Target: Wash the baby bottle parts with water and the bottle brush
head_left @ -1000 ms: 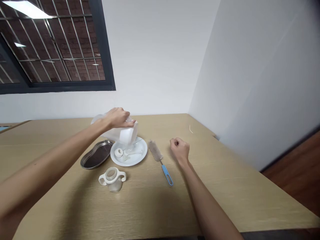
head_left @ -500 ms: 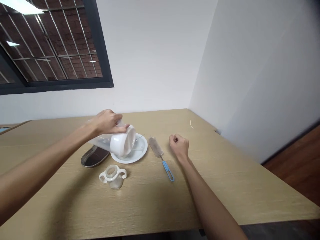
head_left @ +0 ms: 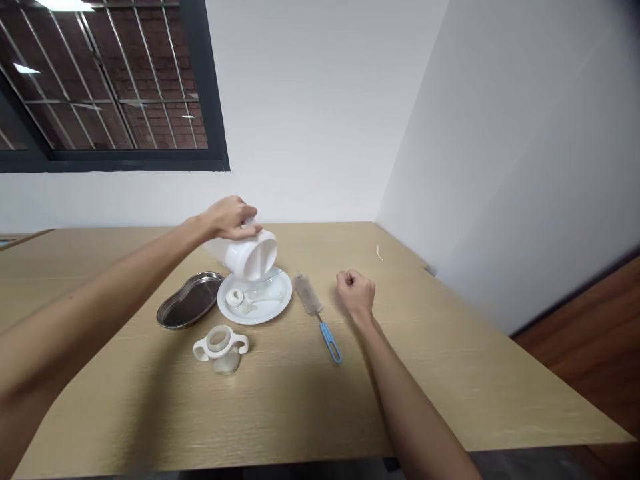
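My left hand [head_left: 234, 217] is closed round the handle of a plastic jug [head_left: 253, 257]. The jug is tilted above the far side of a white plate [head_left: 283, 308], its white round end facing right; part of its clear body is hidden behind my forearm. On the plate lie a white ring [head_left: 234, 297] and some clear pieces too faint to name. My right hand [head_left: 356, 291] rests on the table as a fist, with nothing seen in it. Left of that fist lies a bottle brush [head_left: 309, 297] with a blue handle. Nearer me stands a small clear baby bottle [head_left: 226, 363] with a white two-handled collar.
A metal kidney dish [head_left: 190, 303] sits on the wooden table [head_left: 290, 413], left of the plate. A thin pale strip [head_left: 380, 253] lies farther back on the right. White walls [head_left: 320, 113] border the table behind and to the right, with a barred window [head_left: 115, 87] at upper left.
My left hand has raised the jug and moved it slightly right, away from the plate, uncovering the white ring. The right fist stays in place; the view has shifted a little.
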### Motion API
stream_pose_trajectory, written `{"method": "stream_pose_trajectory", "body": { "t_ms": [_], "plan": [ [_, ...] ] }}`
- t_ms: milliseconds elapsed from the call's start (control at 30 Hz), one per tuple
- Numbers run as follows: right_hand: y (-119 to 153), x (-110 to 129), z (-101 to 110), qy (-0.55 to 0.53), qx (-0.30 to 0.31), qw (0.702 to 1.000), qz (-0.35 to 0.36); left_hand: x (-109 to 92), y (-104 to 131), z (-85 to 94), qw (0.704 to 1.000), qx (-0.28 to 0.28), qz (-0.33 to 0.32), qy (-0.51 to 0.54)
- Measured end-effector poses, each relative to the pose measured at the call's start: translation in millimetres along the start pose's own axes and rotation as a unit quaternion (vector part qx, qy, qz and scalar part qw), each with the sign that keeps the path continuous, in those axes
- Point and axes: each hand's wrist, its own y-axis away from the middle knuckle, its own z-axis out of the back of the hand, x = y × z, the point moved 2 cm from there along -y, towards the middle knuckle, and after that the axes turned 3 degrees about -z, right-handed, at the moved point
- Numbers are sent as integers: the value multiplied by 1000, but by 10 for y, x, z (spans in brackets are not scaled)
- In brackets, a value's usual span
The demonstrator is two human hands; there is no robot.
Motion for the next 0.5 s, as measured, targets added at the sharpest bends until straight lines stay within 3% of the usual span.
{"method": "stream_pose_trajectory", "body": {
  "t_ms": [133,233,400,500],
  "plan": [
    [4,-6,-3,1,6,1000,-6,284,216,99,997,19,63,27],
    [2,-4,-5,3,9,1000,-11,367,384,135,994,33,94,34],
    [1,9,-12,5,11,1000,-17,157,550,90,992,83,74,59],
    [3,6,-19,8,14,1000,-17,-74,481,43,994,70,59,59]
  ]
}}
